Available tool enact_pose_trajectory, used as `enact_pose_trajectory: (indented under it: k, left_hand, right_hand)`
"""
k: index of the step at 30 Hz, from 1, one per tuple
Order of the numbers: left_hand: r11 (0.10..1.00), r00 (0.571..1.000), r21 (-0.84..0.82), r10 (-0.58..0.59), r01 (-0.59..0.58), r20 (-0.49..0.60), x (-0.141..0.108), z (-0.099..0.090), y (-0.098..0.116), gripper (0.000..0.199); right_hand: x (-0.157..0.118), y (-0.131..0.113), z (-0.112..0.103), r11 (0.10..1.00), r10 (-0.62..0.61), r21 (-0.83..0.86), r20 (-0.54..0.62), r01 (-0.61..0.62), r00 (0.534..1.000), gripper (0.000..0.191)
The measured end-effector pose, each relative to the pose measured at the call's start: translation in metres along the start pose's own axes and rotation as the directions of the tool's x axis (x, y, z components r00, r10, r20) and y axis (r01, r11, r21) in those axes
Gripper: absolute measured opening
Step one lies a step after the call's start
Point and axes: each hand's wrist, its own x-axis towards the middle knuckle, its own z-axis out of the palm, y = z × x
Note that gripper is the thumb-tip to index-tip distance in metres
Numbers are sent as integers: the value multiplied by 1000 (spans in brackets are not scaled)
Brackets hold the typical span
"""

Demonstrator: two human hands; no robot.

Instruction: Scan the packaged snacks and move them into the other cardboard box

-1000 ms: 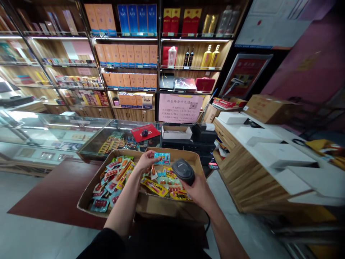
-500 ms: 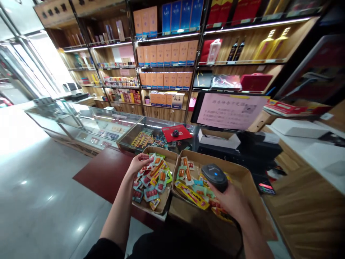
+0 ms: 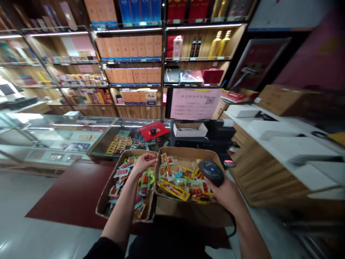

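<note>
In my right hand (image 3: 228,192) is a black barcode scanner (image 3: 211,172) with a small blue light, gripped above the right side of a cardboard box (image 3: 185,151). Inside that box lie several snack packets, among them a long yellow packet (image 3: 174,189) and a clear-wrapped sausage (image 3: 167,164). My left hand (image 3: 145,163) hovers at the wall between this box and the left cardboard box (image 3: 101,205), its fingers loosely bent and apart, with nothing visible in them. Small packaged sausages (image 3: 122,172) fill the left box, partly covered by my left forearm.
Behind the boxes stand a glass display counter (image 3: 104,135), a red sheet (image 3: 159,130) with a dark round object, a white tray (image 3: 190,130) and a screen with a pink notice (image 3: 195,104). A white-topped counter (image 3: 269,136) runs along the right. Stocked shelves line the back wall.
My view has turned to the right. My left hand has moved from the left box's packets across to its right wall. My right hand keeps the scanner over the right box.
</note>
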Motion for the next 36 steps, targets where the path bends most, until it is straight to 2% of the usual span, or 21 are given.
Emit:
enact_pose_trajectory:
  k: [3, 7, 10, 13, 15, 17, 20, 22, 27, 31, 34, 36]
  left_hand:
    - [1000, 985, 3, -12, 12, 171, 18, 55, -5, 45]
    - [1000, 952, 4, -8, 8, 306, 34, 125, -13, 42]
    - [999, 936, 48, -32, 16, 351, 47, 164, -26, 40]
    - [983, 945, 182, -87, 30, 315, 60, 191, -41, 37]
    - [941, 957, 336, -124, 30, 262, 69, 204, -51, 34]
    - [861, 964, 509, -145, 12, 223, 76, 215, -57, 30]
    - [729, 966, 685, -159, -23, 202, 82, 231, -64, 38]
    - [715, 971, 699, -159, -13, 180, 85, 241, -68, 45]
    - [805, 987, 592, -127, 44, 100, 91, 263, -76, 49]
    - [751, 991, 655, -132, 88, 18, 90, 272, -76, 48]
    - [721, 993, 691, -114, 62, 29, 85, 276, -74, 43]
    - [750, 993, 659, -114, 59, 42, 82, 278, -73, 42]
  right_hand:
    - [-8, 16, -17, 1000, 26, 15, -20, -26, 999, 39]
    - [-16, 32, -32, 997, 31, 70, -40, -28, 999, 35]
    - [-18, 41, -38, 995, 38, 89, -52, -34, 998, 34]
    - [-19, 48, -43, 995, 46, 86, -64, -40, 997, 32]
    - [-19, 52, -47, 994, 45, 106, -59, -39, 997, 33]
    - [-19, 55, -52, 989, 41, 146, -34, -36, 999, 32]
    - [-17, 61, -57, 980, 44, 194, 4, -44, 999, 30]
    - [-15, 66, -59, 976, 44, 213, 17, -46, 999, 29]
    - [-11, 78, -63, 977, 1, 215, 35, -8, 999, 26]
    - [-7, 85, -64, 980, -7, 199, 44, -2, 999, 26]
    - [-3, 89, -64, 980, -18, 198, 56, 7, 998, 27]
    - [0, 91, -64, 980, -29, 200, 66, 15, 997, 26]
